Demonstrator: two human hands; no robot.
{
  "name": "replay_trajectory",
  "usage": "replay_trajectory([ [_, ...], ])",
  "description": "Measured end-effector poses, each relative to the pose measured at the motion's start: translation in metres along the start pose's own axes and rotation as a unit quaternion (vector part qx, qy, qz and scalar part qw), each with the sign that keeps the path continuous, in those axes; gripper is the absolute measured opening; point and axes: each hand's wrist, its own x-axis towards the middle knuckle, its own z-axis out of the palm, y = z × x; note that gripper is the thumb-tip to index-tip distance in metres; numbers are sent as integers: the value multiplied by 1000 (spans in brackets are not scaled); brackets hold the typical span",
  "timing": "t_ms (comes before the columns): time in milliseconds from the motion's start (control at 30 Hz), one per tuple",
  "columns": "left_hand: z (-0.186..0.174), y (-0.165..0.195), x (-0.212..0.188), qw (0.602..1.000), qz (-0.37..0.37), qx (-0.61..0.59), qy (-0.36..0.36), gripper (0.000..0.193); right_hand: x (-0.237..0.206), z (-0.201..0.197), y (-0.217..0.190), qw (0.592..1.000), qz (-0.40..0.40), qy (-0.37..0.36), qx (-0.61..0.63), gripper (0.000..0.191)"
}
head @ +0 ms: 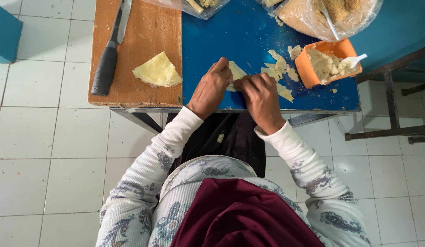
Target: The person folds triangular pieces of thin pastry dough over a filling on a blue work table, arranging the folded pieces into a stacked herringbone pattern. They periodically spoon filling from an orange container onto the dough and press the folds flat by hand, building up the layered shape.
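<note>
Both my hands meet over a pale yellow pastry sheet [236, 72] lying on the blue table [231, 36]. My left hand [211, 88] pinches its left edge. My right hand [262, 97] presses and folds its right side, fingers curled on it. Most of the sheet is hidden under my fingers. A stack of triangular pastry sheets [157, 70] rests on the wooden cutting board [144, 36] to the left.
A black-handled knife [109, 52] lies on the board. An orange tub [329, 64] of filling with a white spoon stands right, near loose pastry scraps [279, 68]. Clear plastic bags [331, 16] sit at the table's far edge. White tiled floor surrounds the table.
</note>
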Motion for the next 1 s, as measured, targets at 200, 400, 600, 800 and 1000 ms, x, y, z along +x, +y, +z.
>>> replay_trajectory([
  [200, -7, 12, -19, 999, -17, 3, 44, 10, -8, -3, -11, 994, -11, -11, -111, 27],
  [400, -8, 25, -38, 995, 21, 86, 41, 26, 5, 12, 0, 990, 13, -47, -130, 46],
  [600, -2, 26, -42, 989, 31, 145, -1, 44, 30, 20, 24, 990, -1, -77, -121, 70],
  [800, -2, 27, -44, 988, 22, 155, -17, 50, 40, 9, 31, 988, 4, -75, 138, 63],
  [1000, -2, 30, -45, 987, 27, 155, -14, 48, 49, 18, 40, 986, -10, -82, 142, 58],
])
